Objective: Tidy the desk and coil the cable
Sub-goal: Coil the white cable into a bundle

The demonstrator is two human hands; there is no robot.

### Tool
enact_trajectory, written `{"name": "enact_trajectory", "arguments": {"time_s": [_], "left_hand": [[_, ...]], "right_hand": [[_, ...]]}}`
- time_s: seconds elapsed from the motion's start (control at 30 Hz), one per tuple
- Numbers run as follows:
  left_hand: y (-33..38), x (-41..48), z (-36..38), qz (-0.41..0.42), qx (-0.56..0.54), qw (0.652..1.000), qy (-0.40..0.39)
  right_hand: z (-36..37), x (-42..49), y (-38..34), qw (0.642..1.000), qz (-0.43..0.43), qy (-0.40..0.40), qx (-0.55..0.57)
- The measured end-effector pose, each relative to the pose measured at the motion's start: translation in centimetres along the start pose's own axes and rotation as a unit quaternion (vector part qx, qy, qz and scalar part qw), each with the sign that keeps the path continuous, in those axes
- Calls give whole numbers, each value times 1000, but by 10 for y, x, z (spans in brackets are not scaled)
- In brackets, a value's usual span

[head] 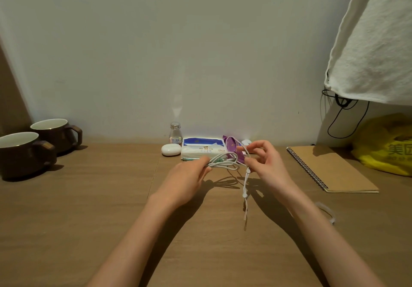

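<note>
Cable (231,168) up off bench (89,197), just in front of tissues (201,148). My left grip (189,175) clamped on loops (217,162), right grip (265,164) pinching loose strand. Risk: tail (245,195) dangling free, so if left slackens, coil probably springs apart.

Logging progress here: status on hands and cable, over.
Left hand grips looped thin white cable. Right hand pinches its free strand, tail dangling over brown wooden desk. White-and-blue tissue pack close behind.

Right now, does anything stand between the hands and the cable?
Nothing visible does. The left hand grips the loops of the white cable, the right hand pinches its strand, and the loose tail hangs free above the desk.
</note>
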State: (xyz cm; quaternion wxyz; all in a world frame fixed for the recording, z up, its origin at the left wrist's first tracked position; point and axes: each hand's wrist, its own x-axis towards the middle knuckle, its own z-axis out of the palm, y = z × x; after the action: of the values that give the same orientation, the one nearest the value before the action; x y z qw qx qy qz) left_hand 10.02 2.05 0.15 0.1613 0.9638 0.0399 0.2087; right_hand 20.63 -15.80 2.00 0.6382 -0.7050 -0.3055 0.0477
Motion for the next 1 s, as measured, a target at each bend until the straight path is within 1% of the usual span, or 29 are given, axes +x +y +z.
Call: {"name": "enact_trajectory", "arguments": {"time_s": [0.07, 0.13, 0.23, 0.33, 0.47, 0.57, 0.63, 0.73, 0.8, 0.87, 0.93, 1.0], "left_hand": [[2, 0, 0, 2, 12, 1000, 10], [3, 0, 0, -4, 13, 1000, 8], [3, 2, 2, -28, -28, 999, -12], [4, 5, 3, -68, -117, 990, -28], [4, 11, 1, -127, -264, 956, -29], [7, 14, -5, -166, -382, 909, -23], [9, 14, -8, -173, -447, 877, -29], [10, 14, -7, -172, -511, 841, -48], [9, 15, -6, -174, -535, 826, -44], [9, 15, -7, -182, -550, 815, -25], [5, 15, -8, -193, -556, 809, -13], [1, 15, -9, -204, -548, 811, -11]], "right_hand": [[0, -2, -1, 998, -30, -41, -42], [0, -4, -2, 989, -78, -59, -111], [4, -9, -6, 970, -134, -75, -186], [9, -12, -7, 955, -172, -101, -221], [15, -14, -6, 940, -204, -121, -245], [14, -12, -4, 940, -185, -94, -272], [10, -10, -1, 939, -160, -74, -295], [10, -8, 5, 933, -101, -93, -333], [12, -8, 7, 932, -57, -121, -337], [13, -8, 7, 938, -38, -136, -316], [13, -7, 7, 952, -31, -132, -275], [12, -6, 6, 964, -31, -119, -238]]}}
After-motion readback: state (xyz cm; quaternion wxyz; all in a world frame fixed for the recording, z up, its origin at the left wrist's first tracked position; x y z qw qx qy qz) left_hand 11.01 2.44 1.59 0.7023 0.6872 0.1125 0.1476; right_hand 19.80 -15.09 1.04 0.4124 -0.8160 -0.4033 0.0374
